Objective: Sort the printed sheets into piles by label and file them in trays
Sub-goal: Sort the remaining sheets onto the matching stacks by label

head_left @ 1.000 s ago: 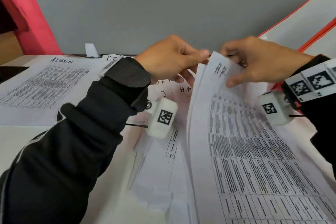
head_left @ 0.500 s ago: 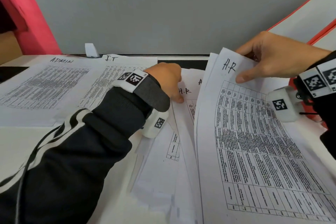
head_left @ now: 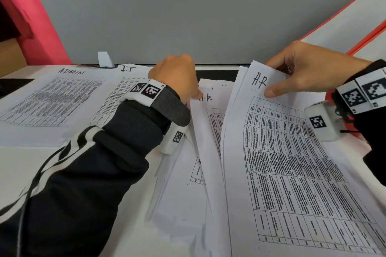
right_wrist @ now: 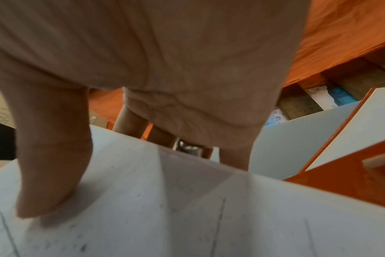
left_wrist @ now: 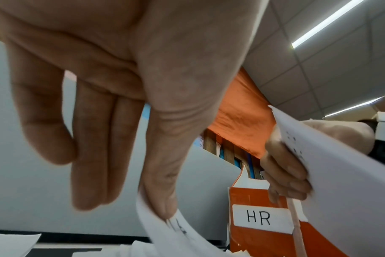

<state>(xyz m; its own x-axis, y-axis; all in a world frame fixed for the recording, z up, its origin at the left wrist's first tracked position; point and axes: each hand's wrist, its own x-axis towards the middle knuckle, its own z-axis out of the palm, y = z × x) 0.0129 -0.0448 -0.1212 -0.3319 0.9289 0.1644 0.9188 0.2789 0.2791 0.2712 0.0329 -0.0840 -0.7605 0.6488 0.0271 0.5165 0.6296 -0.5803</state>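
Note:
My right hand holds up a stack of printed sheets headed H.R, thumb on the top sheet and fingers behind it. My left hand is lower, at the top corner of another H.R sheet lying on the loose pile. Its thumb and forefinger pinch that curled corner. An orange tray labelled HR stands just beyond the hands.
A pile headed ADMIN and one headed I.T lie flat at the left of the table. Orange-edged trays rise at the right. A grey partition closes the back, and a red panel stands far left.
My left hand left the raised stack and dropped to the H.R sheet on the pile. My right hand carried the stack a little to the right.

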